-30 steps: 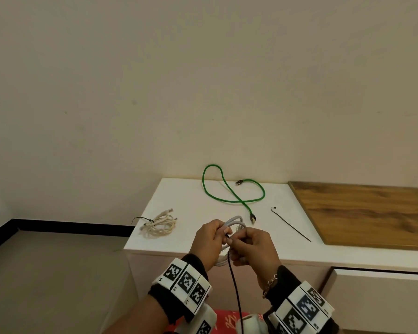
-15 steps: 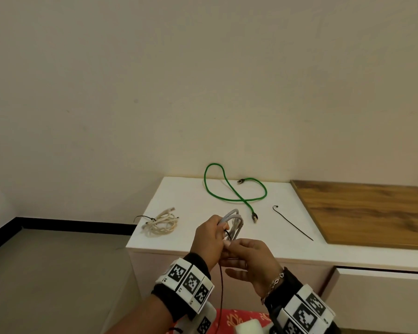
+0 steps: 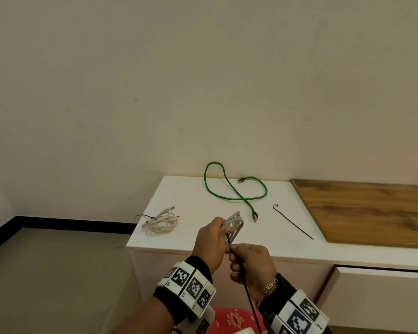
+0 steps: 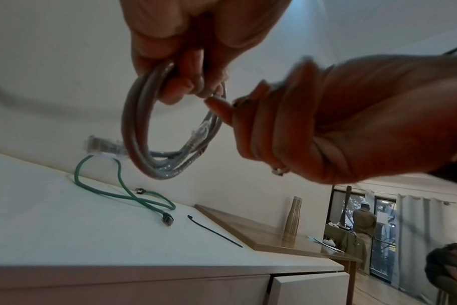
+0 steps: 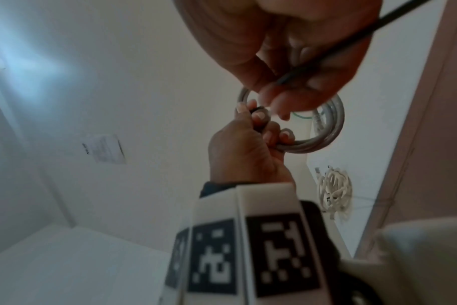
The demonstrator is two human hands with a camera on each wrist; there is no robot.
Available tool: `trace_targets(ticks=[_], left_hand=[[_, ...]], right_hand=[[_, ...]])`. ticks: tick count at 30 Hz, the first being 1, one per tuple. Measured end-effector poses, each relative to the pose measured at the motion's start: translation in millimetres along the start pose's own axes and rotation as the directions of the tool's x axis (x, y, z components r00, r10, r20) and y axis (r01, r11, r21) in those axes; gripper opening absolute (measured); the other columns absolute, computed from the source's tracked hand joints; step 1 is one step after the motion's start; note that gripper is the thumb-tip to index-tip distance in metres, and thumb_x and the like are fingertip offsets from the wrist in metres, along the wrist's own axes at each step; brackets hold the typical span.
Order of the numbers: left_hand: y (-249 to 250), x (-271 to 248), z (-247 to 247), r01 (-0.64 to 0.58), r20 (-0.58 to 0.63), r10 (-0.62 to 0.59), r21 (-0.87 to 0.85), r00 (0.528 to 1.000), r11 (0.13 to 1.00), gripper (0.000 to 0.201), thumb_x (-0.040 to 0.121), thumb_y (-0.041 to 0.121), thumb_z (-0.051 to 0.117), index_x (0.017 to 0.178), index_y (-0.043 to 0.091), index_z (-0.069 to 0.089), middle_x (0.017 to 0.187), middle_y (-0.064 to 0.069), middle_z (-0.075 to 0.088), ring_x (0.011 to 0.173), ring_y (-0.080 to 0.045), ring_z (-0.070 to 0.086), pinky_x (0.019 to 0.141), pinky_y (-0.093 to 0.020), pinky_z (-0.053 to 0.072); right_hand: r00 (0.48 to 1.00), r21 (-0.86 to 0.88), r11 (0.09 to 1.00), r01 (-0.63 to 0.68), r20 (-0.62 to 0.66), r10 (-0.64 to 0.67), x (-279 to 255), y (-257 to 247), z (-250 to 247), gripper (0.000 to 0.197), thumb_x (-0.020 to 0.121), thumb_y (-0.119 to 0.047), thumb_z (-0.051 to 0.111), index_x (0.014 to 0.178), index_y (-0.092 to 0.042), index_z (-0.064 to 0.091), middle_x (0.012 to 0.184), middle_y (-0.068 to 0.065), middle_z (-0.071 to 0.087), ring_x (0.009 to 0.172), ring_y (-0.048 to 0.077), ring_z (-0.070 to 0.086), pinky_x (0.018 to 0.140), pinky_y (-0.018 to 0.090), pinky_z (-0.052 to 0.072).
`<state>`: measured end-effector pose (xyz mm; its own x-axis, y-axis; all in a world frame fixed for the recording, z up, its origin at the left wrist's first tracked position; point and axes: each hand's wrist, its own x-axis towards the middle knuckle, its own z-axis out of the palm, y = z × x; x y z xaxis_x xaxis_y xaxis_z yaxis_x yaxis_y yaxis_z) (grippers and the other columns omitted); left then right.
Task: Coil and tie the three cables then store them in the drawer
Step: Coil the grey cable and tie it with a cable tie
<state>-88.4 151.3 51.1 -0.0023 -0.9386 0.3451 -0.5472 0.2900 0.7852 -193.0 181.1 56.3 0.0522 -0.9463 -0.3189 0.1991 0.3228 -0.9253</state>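
Observation:
My left hand (image 3: 211, 239) grips a coiled grey cable (image 3: 234, 224) in the air in front of the white cabinet top (image 3: 203, 203); the coil (image 4: 144, 144) hangs as a ring below the fingers. My right hand (image 3: 250, 263) pinches a thin black zip tie (image 3: 247, 292) beside the coil, and the tie's tail (image 5: 352, 43) runs back past the wrist. A cream cable (image 3: 162, 220), coiled with a black tie round it, lies at the cabinet's left. A loose green cable (image 3: 234, 191) sprawls at the back. A spare black zip tie (image 3: 292, 221) lies to its right.
A wooden board (image 3: 372, 210) covers the surface to the right. Below it a white drawer front (image 3: 381, 292) stands slightly ajar. A metal bottle (image 4: 294, 214) stands on the wooden surface. Bare floor (image 3: 46, 273) lies to the left. Two persons (image 4: 363, 220) are far off.
My right hand has drawn the black tie down and toward me, away from the coil. The left hand has kept hold of the grey coil, raising it slightly.

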Motion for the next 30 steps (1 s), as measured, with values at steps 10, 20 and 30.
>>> trace_targets(ticks=[10,20,30], left_hand=[[-3,-7,3,-0.047,0.021,0.048,-0.052,0.999,0.998,0.008,0.095,0.011,0.042,0.102,0.013,0.046,0.063,0.008,0.049,0.055,-0.003,0.044,0.052,-0.010,0.036],[-13,-6,7,0.095,0.042,-0.088,-0.204,0.995,0.974,0.007,0.094,0.011,0.044,0.095,0.015,0.038,0.063,0.006,0.051,0.059,-0.004,0.048,0.053,-0.007,0.039],[-19,4,-9,0.163,-0.046,-0.179,-0.249,0.983,0.955,0.022,0.092,0.011,0.047,0.075,0.022,0.042,0.060,0.003,0.050,0.057,-0.009,0.045,0.056,-0.014,0.037]], right_hand=[[0.982,-0.214,0.976,0.034,-0.175,-0.073,23,0,-13,0.029,0.080,0.006,0.052,0.052,0.002,0.054,0.040,0.005,0.040,0.027,0.010,0.029,0.032,0.015,0.024],[0.979,-0.133,0.973,0.188,-0.053,-0.197,24,-1,-1,0.032,0.083,-0.001,0.058,0.051,-0.003,0.056,0.037,0.000,0.040,0.034,0.010,0.030,0.036,0.017,0.027],[0.934,-0.175,0.948,0.265,0.289,-0.208,10,-17,-16,0.018,0.088,0.009,0.047,0.091,-0.002,0.060,0.065,0.009,0.063,0.054,0.013,0.063,0.054,0.023,0.054]])
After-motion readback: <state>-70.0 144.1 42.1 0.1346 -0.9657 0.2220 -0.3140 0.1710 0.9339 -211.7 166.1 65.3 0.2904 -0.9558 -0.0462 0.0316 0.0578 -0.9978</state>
